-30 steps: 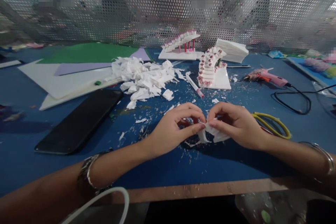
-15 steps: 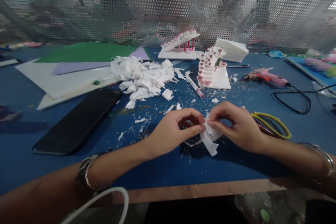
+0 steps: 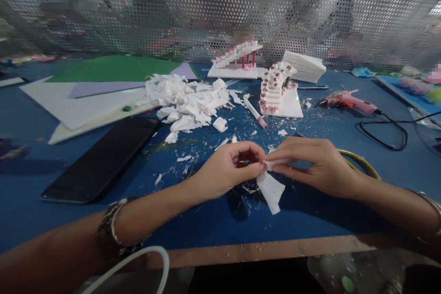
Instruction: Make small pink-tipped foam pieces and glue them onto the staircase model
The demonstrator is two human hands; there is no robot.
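Note:
Both my hands meet over the blue table (image 3: 213, 220) near its front edge. My left hand (image 3: 225, 172) pinches the top of a small white paper piece (image 3: 271, 190) between thumb and forefinger. My right hand (image 3: 312, 165) pinches the same piece from the other side, fingers closed along its upper edge. A flap of the paper hangs down below the fingers. White scraps lie scattered under and around the hands.
A black phone (image 3: 103, 158) lies to the left, a heap of white paper bits (image 3: 188, 98) behind. Yellow-handled scissors (image 3: 361, 163) sit behind my right hand. Farther back stand two white staircase models (image 3: 277, 92), a pen (image 3: 255, 112), a pink glue gun (image 3: 347, 99) with cable, and coloured sheets (image 3: 113, 69).
The paper has been unfolded or pulled so a flap now hangs lower beneath my fingers. My right hand has flattened and lowered slightly; my left hand has barely moved.

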